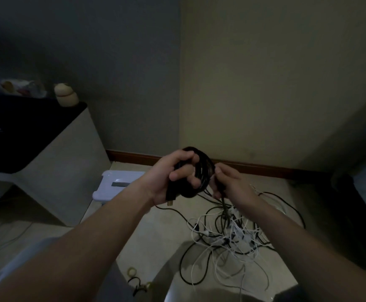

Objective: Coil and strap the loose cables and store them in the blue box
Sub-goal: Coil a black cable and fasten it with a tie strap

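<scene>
My left hand [175, 177] grips a coil of black cable [201, 171] held up at chest height, with a plug end sticking out below the palm. My right hand [227, 184] pinches the loose tail of that same black cable just right of the coil; the tail hangs down toward the floor. Below the hands, a tangled pile of black and white cables [232, 238] lies spread on the pale floor. A light blue lid or box [116, 184] lies on the floor to the left, partly hidden by my left forearm.
A white cabinet with a dark top [46, 149] stands at the left, with a small jar on it. Walls meet in a corner behind the pile. A roll of tape [131, 271] and a small black strap [137, 284] lie on the floor near me.
</scene>
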{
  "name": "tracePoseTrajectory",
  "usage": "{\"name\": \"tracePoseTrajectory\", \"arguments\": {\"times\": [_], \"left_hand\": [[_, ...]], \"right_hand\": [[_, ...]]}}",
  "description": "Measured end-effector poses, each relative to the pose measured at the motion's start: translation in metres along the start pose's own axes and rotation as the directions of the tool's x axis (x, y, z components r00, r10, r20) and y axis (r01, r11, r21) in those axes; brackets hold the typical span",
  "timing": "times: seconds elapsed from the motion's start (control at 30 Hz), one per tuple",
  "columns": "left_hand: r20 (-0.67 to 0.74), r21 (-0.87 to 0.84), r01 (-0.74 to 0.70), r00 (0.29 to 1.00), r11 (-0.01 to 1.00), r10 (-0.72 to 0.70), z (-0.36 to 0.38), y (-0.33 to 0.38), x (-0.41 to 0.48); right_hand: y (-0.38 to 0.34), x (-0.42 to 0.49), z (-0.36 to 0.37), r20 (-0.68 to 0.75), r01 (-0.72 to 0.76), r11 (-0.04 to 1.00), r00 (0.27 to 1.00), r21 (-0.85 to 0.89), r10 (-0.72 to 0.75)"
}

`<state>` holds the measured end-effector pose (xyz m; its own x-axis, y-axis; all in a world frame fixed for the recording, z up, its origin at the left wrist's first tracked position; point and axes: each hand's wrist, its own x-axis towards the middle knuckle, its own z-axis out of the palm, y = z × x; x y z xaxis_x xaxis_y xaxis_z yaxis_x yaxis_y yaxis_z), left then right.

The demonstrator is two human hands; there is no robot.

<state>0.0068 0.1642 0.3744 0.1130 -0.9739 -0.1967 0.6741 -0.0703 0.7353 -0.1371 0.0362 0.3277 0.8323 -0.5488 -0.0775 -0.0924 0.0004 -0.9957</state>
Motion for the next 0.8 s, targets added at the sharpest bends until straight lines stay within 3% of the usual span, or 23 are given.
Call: {"name": "tracePoseTrajectory", "arguments": {"times": [0.1, 0.27, 0.57, 0.7, 0.8], "left_hand": [[-0.038, -0.068, -0.067, 0.997, 0.995, 0.064, -0.005, 0.002, 0.002], [-0.153, -0.152, -0.179, 0.976, 0.972, 0.156, -0.013, 0.005, 0.007], [-0.394, -0.126, -0.326, 0.883, 0.937, 0.254, -0.020, 0.015, 0.010], [-0.465, -0.163, -0.399, 0.838, 0.902, 0.286, -0.026, 0.018, 0.013], [-0.533, -0.122, -0.425, 0.791, 0.897, 0.302, -0.030, 0.018, 0.016]], "right_hand": [[0.012, 0.000, 0.002, 0.047, -0.006, 0.996, 0.999, -0.093, 0.011], [0.019, 0.003, 0.000, 0.252, 0.069, 0.856, 0.965, -0.513, 0.073], [0.016, 0.002, 0.010, 0.329, 0.167, 0.805, 0.943, -0.569, 0.037], [0.022, -0.001, 0.020, 0.322, 0.112, 0.828, 0.943, -0.549, 0.086], [0.023, 0.001, 0.020, 0.312, 0.116, 0.787, 0.945, -0.606, 0.101]]}}
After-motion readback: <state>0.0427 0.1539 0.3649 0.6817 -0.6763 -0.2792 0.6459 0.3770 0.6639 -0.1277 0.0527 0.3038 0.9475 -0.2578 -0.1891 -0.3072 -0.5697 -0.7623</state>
